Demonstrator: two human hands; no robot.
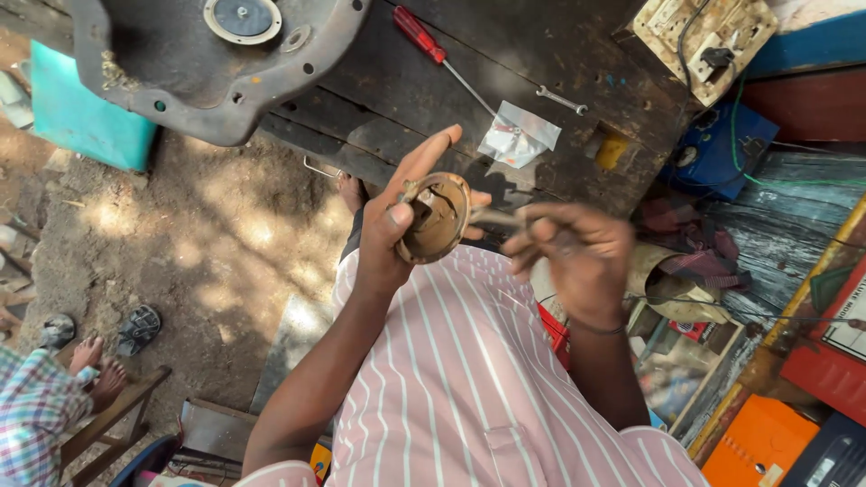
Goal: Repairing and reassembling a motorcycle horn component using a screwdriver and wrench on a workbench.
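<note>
Down at eight o'clock, a checked sleeve (pixel 32 410) and bare feet (pixel 97 368) of another person are seen beside a wooden chair frame (pixel 117 415), with a sandal (pixel 138 329) lying on the dirt at nine o'clock from the centre. At eleven o'clock, a dark metal housing (pixel 180 81) with a round cap (pixel 242 18) is rested on the wooden bench (pixel 505 99), and a teal board (pixel 81 117) is seen just beside it. At the centre, a round rusty metal part (pixel 436 216) is held upright in the left hand (pixel 397 225): the thumb is pressed on its near face and the fingers are spread behind it, pointing toward one o'clock. At three o'clock from the part, the right hand (pixel 577 257) is blurred; its fingertips appear pinched on a thin tool (pixel 496 216) whose tip touches the part, though the grip cannot be told for certain. Below both hands, a pink striped shirt (pixel 469 388) is seen. At twelve o'clock on the bench, a red-handled screwdriver (pixel 433 50), a small spanner (pixel 561 99) and a clear plastic packet (pixel 519 133) are laid near one another. At one o'clock, a worn switch board (pixel 704 41) is seen, with a blue box (pixel 722 149) below it.
</note>
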